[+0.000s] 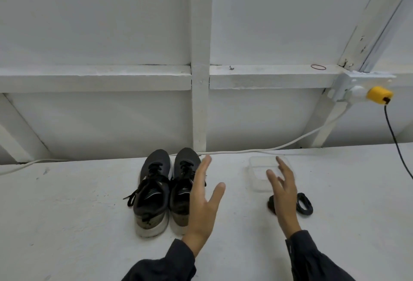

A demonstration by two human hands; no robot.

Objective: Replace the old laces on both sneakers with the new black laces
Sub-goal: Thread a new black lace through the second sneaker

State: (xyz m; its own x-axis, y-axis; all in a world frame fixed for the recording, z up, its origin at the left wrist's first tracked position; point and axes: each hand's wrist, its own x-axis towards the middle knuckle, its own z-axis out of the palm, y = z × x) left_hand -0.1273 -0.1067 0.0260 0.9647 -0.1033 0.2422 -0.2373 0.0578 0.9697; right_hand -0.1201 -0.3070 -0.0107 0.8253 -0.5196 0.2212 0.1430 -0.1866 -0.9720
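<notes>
- My left hand (202, 198) hangs spread and empty at the right edge of the sneakers (152, 191). My right hand (283, 193) is spread too, above the new black laces (304, 203).
- I'd draw one sneaker close and loosen its old laces (154, 170) from the top eyelets down, without yanking.
- Count: two sneakers at centre frame, both laced; two coils of new black laces right of centre; one clear container (259, 176) behind them on the surface (67, 213).

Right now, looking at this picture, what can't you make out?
Head view:
Sneaker nearer the hands: outer side hidden behind the left hand.
One coil of new black laces: mostly hidden behind the right hand.
Clear container: part covered by the right hand.
Both sleeves: cut off by the bottom edge.
</notes>
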